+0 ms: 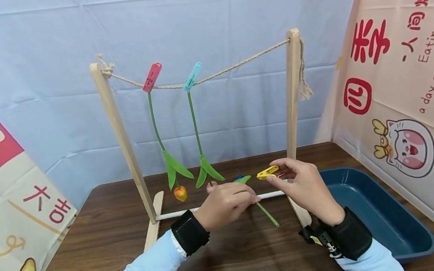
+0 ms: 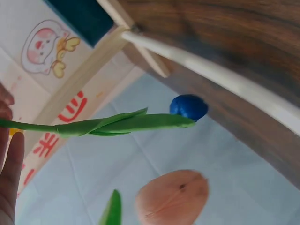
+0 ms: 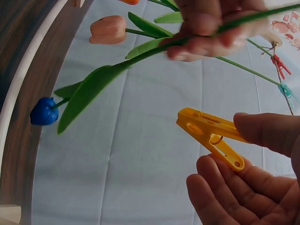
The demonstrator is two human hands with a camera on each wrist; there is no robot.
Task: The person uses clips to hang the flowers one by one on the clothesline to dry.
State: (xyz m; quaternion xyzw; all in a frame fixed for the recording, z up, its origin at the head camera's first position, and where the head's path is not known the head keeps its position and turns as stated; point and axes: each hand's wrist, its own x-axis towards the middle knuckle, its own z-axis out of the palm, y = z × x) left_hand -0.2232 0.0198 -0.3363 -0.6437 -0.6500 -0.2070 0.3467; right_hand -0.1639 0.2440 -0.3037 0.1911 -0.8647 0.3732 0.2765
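My left hand (image 1: 226, 201) grips the green stem of an artificial tulip with a blue bloom (image 3: 44, 111). Its cut end (image 1: 267, 214) points down toward the right in the head view. My right hand (image 1: 306, 183) pinches a yellow clothespin (image 3: 211, 136) between thumb and fingers, a short way right of the stem. Two more tulips hang upside down from a rope (image 1: 241, 63). A red clothespin (image 1: 152, 77) fixes the orange-yellow tulip (image 1: 181, 193), and a light blue clothespin (image 1: 192, 76) fixes the peach tulip (image 3: 108, 29), whose bloom my left hand hides in the head view.
The rope runs between two wooden posts (image 1: 296, 94) joined low down by a white bar (image 1: 177, 214). A dark blue tray (image 1: 423, 238) stands on the brown table (image 1: 95, 245) to the right. Printed cloths hang at both sides and a pale blue one behind.
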